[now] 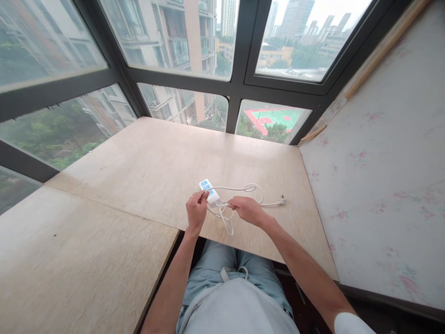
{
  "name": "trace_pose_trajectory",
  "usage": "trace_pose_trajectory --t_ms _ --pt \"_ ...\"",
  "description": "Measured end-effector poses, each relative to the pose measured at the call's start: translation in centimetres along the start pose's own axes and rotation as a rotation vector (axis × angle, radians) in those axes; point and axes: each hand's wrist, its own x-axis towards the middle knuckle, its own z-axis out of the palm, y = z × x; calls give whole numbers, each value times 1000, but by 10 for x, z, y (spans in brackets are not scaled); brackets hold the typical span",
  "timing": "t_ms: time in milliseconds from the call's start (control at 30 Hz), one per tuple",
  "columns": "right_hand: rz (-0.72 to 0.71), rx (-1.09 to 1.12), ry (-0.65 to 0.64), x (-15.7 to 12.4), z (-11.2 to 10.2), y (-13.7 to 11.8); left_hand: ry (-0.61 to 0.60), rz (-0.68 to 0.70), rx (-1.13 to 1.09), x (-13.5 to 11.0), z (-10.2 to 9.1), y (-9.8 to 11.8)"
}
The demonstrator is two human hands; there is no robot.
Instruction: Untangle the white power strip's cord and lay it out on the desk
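Note:
A white power strip (209,190) with blue sockets lies near the front edge of a pale wooden tabletop (163,157). Its white cable (243,190) loops to the right and ends in a plug (282,200). My left hand (196,211) is closed on the near end of the strip, a ring on one finger. My right hand (247,209) pinches the cable just right of the strip, where several loops bunch up and hang over the table edge.
A second wooden board (69,260) adjoins at the lower left. A floral-papered wall (382,162) bounds the right side. Dark-framed windows (239,88) close off the back and left. My lap in light jeans (222,269) sits under the table edge.

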Motion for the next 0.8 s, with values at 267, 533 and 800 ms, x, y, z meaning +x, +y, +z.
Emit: trace_pose_trajectory --t_ms 267,533,800 --pt "-3 511 740 -8 -84 10 -29 -223 -82 5 0 -10" --pt "-180 1188 1013 -2 -172 13 -24 -359 -180 0 -7 -28" --pt "-67 1352 1120 -24 -211 19 44 -517 -300 -1 -8 -50"
